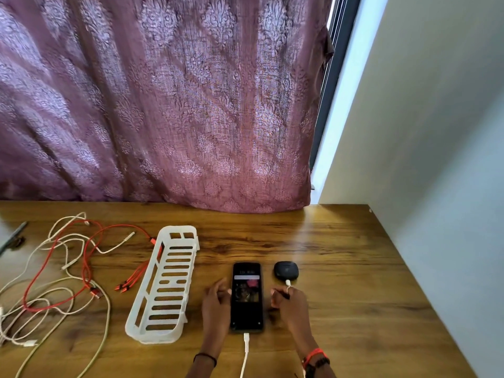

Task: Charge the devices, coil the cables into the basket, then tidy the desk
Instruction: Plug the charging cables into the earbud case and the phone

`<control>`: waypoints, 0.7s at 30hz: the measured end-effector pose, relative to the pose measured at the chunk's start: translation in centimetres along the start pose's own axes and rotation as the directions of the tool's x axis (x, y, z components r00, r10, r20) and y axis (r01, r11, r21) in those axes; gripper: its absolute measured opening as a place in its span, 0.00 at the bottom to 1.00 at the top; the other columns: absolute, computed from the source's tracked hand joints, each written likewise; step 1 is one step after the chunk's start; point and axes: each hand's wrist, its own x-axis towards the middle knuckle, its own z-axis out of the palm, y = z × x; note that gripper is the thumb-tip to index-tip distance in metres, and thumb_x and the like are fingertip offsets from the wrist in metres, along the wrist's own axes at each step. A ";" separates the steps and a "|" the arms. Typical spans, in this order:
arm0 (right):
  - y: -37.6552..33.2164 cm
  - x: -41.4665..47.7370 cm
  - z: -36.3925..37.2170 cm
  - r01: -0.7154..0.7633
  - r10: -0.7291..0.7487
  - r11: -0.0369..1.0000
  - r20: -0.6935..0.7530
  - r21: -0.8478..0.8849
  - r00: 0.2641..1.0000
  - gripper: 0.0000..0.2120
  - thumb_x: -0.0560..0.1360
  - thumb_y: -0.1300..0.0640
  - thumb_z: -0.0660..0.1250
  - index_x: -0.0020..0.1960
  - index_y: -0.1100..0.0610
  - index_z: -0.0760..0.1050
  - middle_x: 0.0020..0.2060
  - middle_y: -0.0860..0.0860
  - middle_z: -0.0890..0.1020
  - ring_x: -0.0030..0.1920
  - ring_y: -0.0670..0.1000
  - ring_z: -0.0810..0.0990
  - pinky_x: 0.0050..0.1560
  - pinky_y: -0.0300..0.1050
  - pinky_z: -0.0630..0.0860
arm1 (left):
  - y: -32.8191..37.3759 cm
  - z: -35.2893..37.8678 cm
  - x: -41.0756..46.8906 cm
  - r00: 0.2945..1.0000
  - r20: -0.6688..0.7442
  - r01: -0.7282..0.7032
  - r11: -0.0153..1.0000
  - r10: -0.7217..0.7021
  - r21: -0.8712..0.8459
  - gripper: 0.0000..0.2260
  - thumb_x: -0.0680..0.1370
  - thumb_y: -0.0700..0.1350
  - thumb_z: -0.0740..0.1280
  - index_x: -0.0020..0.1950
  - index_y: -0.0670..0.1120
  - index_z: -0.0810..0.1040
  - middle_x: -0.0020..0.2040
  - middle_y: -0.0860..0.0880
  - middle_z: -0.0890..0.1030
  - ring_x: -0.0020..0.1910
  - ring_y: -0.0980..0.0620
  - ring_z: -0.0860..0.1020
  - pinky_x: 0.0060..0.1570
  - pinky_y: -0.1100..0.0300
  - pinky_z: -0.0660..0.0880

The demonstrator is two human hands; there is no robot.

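Our left hand point(216, 301) lay loosely curled at the phone's point(246, 296) left edge; whether our right hand point(290, 302) pinched the case's point(285, 270) plug point(288, 282), we couldn't tell. Charging looked done; coiling the cables point(68, 268), far left, into the basket point(166, 287) seemingly awaited.

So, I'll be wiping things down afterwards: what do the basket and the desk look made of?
Basket: looks like white moulded plastic with a matte finish, judging by its thin rigid walls and neat cut slots. Desk: brown wood grain with a soft sheen where the window light reflects. It could be solid wood or a laminate; the picture doesn't show which.
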 end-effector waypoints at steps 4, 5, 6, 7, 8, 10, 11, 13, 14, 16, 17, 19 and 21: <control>-0.2 1.0 -1.9 0.040 -0.035 0.997 -0.080 0.066 0.996 0.09 0.74 0.65 0.66 0.40 0.54 0.81 0.31 0.52 0.81 0.33 0.48 0.77 0.38 0.38 0.74 | 1.7 1.6 -0.1 0.981 0.034 -0.193 0.981 0.192 0.025 0.13 0.79 0.42 0.60 0.63 0.53 0.73 0.63 0.48 0.71 0.60 0.51 0.72 0.57 0.55 0.75; -0.4 1.3 -2.3 0.046 -0.038 0.996 -0.101 0.073 0.994 0.09 0.74 0.65 0.66 0.39 0.53 0.81 0.31 0.52 0.81 0.33 0.48 0.77 0.37 0.37 0.74 | 2.3 2.2 -0.2 0.968 0.048 -0.248 0.968 0.246 0.041 0.14 0.80 0.42 0.60 0.63 0.53 0.72 0.63 0.49 0.71 0.61 0.52 0.71 0.58 0.56 0.74; -0.4 1.8 -2.8 0.047 -0.039 0.997 -0.119 0.068 0.992 0.10 0.74 0.65 0.66 0.38 0.52 0.80 0.32 0.52 0.81 0.33 0.49 0.78 0.38 0.39 0.75 | 2.8 2.9 -0.2 0.952 0.066 -0.303 0.951 0.299 0.061 0.14 0.80 0.42 0.60 0.64 0.52 0.72 0.63 0.51 0.71 0.62 0.52 0.70 0.59 0.58 0.72; -0.3 2.3 -3.1 0.050 -0.041 0.997 -0.138 0.061 0.990 0.11 0.73 0.65 0.67 0.37 0.51 0.79 0.32 0.52 0.82 0.35 0.49 0.79 0.40 0.43 0.76 | 3.5 3.5 -0.1 0.935 0.087 -0.351 0.933 0.344 0.082 0.14 0.80 0.43 0.60 0.64 0.52 0.72 0.63 0.52 0.71 0.63 0.53 0.69 0.60 0.62 0.69; -0.3 2.8 -3.4 0.047 -0.040 0.998 -0.153 0.038 0.987 0.10 0.73 0.65 0.67 0.38 0.51 0.79 0.33 0.52 0.82 0.37 0.50 0.79 0.42 0.45 0.76 | 4.1 4.2 0.0 0.918 0.116 -0.392 0.914 0.380 0.106 0.14 0.80 0.42 0.59 0.65 0.50 0.72 0.63 0.52 0.71 0.65 0.53 0.68 0.61 0.65 0.65; -0.1 3.7 -3.9 0.052 -0.053 0.999 -0.184 -0.013 0.982 0.07 0.73 0.66 0.66 0.44 0.55 0.79 0.39 0.53 0.83 0.42 0.52 0.80 0.45 0.44 0.75 | 5.2 5.6 0.5 0.890 0.204 -0.442 0.882 0.409 0.163 0.15 0.80 0.42 0.58 0.67 0.47 0.71 0.66 0.51 0.68 0.67 0.54 0.64 0.61 0.69 0.59; 0.0 4.1 -4.1 0.063 -0.070 0.997 -0.196 -0.040 0.978 0.07 0.73 0.66 0.66 0.47 0.57 0.79 0.42 0.54 0.83 0.44 0.52 0.80 0.45 0.42 0.74 | 5.6 6.2 0.8 0.876 0.248 -0.462 0.866 0.413 0.191 0.16 0.80 0.41 0.59 0.68 0.47 0.69 0.66 0.50 0.67 0.67 0.53 0.63 0.62 0.69 0.57; 0.3 4.7 -4.3 0.086 -0.104 0.991 -0.187 -0.103 0.977 0.11 0.73 0.69 0.63 0.53 0.60 0.78 0.46 0.56 0.81 0.44 0.51 0.78 0.44 0.38 0.69 | 6.5 7.2 1.3 0.853 0.313 -0.496 0.834 0.416 0.241 0.19 0.79 0.41 0.60 0.71 0.46 0.67 0.67 0.49 0.66 0.68 0.52 0.62 0.66 0.66 0.58; 0.3 5.0 -4.4 0.094 -0.117 0.986 -0.169 -0.136 0.979 0.14 0.73 0.70 0.61 0.55 0.60 0.77 0.48 0.56 0.80 0.44 0.49 0.76 0.43 0.35 0.67 | 6.9 7.7 1.6 0.845 0.338 -0.510 0.814 0.415 0.277 0.21 0.79 0.41 0.62 0.72 0.46 0.66 0.67 0.49 0.65 0.68 0.51 0.61 0.68 0.63 0.59; 0.5 5.5 -4.4 0.116 -0.141 0.972 -0.116 -0.204 0.983 0.19 0.72 0.72 0.58 0.59 0.59 0.75 0.51 0.57 0.77 0.46 0.50 0.75 0.46 0.36 0.69 | 7.5 8.4 2.3 0.823 0.385 -0.551 0.756 0.419 0.354 0.23 0.77 0.42 0.64 0.72 0.46 0.64 0.68 0.48 0.64 0.69 0.49 0.61 0.69 0.60 0.61; 0.4 5.7 -4.3 0.129 -0.152 0.964 -0.084 -0.233 0.985 0.21 0.72 0.72 0.57 0.61 0.59 0.74 0.52 0.58 0.76 0.48 0.52 0.76 0.50 0.40 0.72 | 7.7 8.5 2.7 0.814 0.411 -0.565 0.727 0.412 0.390 0.24 0.77 0.43 0.65 0.72 0.46 0.64 0.68 0.48 0.64 0.69 0.49 0.61 0.69 0.59 0.62; 0.5 6.1 -4.4 0.147 -0.162 0.941 -0.024 -0.304 0.986 0.25 0.71 0.72 0.56 0.64 0.57 0.72 0.53 0.59 0.74 0.53 0.56 0.75 0.56 0.43 0.72 | 8.0 8.9 3.1 0.799 0.465 -0.582 0.685 0.381 0.438 0.25 0.76 0.43 0.66 0.72 0.45 0.64 0.69 0.47 0.63 0.69 0.48 0.61 0.68 0.59 0.62; 0.5 6.4 -4.3 0.161 -0.156 0.917 0.044 -0.364 0.987 0.27 0.70 0.70 0.59 0.67 0.54 0.70 0.55 0.58 0.73 0.53 0.57 0.74 0.55 0.38 0.68 | 8.2 9.1 3.5 0.796 0.501 -0.579 0.670 0.340 0.465 0.26 0.76 0.43 0.67 0.71 0.44 0.64 0.69 0.47 0.62 0.70 0.47 0.60 0.67 0.59 0.62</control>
